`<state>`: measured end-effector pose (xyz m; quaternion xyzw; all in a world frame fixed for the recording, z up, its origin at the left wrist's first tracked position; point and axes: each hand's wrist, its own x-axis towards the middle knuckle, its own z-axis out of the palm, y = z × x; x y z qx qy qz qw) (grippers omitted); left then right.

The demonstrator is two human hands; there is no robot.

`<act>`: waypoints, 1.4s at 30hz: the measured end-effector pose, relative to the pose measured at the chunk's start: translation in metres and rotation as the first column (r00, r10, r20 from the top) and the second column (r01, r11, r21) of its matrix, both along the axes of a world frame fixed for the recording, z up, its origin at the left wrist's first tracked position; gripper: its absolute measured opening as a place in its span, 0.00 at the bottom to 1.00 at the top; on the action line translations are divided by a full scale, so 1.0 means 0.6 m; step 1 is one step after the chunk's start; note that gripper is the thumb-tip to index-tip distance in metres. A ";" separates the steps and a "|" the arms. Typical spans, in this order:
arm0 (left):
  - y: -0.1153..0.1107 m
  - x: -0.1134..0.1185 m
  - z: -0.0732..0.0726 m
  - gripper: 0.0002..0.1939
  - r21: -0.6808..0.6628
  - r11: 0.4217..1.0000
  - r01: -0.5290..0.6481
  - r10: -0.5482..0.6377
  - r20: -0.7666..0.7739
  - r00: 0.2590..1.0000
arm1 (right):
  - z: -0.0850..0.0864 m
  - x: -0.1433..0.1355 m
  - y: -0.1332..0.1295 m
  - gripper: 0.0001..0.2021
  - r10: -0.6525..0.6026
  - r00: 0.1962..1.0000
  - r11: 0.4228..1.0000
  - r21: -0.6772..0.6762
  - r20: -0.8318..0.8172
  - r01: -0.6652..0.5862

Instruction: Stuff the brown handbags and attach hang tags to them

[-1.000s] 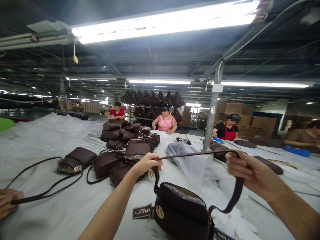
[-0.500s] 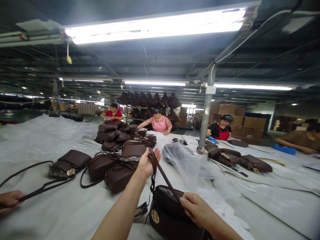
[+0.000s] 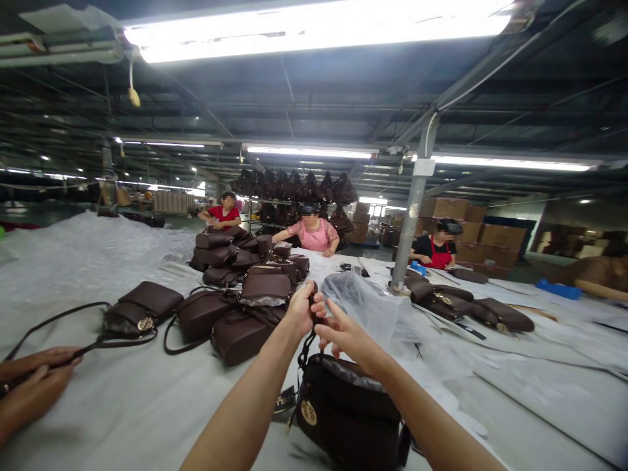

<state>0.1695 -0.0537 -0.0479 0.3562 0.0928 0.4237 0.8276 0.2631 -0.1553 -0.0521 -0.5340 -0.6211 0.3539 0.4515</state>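
Observation:
A dark brown handbag (image 3: 348, 412) with a round gold emblem stands at the lower middle, clear plastic showing at its top. Above it my left hand (image 3: 304, 309) is closed around the bag's brown strap, gathered into a bundle. My right hand (image 3: 346, 332) is close beside it, fingers spread apart near the strap just below the left fingertips. A dark tag (image 3: 284, 400) lies left of the bag, partly behind my left forearm.
Brown bags (image 3: 230, 327) are piled left of centre. Another person's hands (image 3: 46, 376) hold the strap of a bag (image 3: 144, 307) at the left. Clear plastic (image 3: 363, 301), a metal post (image 3: 415, 216) and more bags (image 3: 441, 297) stand or lie right of centre.
My right hand has moved up and left from the strap's lower part to beside my left hand, and its fingers have opened. The strap is now bunched. Another person's second hand has appeared at left.

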 end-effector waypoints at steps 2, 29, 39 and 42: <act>-0.003 -0.002 -0.002 0.21 0.163 0.979 -0.121 0.128 -0.035 0.991 | 0.002 -0.010 0.023 0.31 0.017 1.000 1.000 0.018 0.026 -0.018; -0.002 -0.048 -0.097 0.16 -0.011 1.000 0.019 -0.020 -0.096 0.995 | -0.243 -0.088 -0.092 0.09 -0.509 0.316 0.847 0.400 0.801 0.350; -0.018 -0.060 -0.067 0.17 0.210 0.975 0.071 -0.014 -0.264 0.965 | -0.229 -0.021 -0.097 0.08 -0.181 0.874 0.968 0.237 0.450 0.078; -0.023 -0.075 -0.055 0.17 0.360 0.912 0.197 -0.020 -0.441 0.897 | -0.124 0.047 -0.133 0.09 0.213 0.922 0.944 -0.310 0.322 -0.109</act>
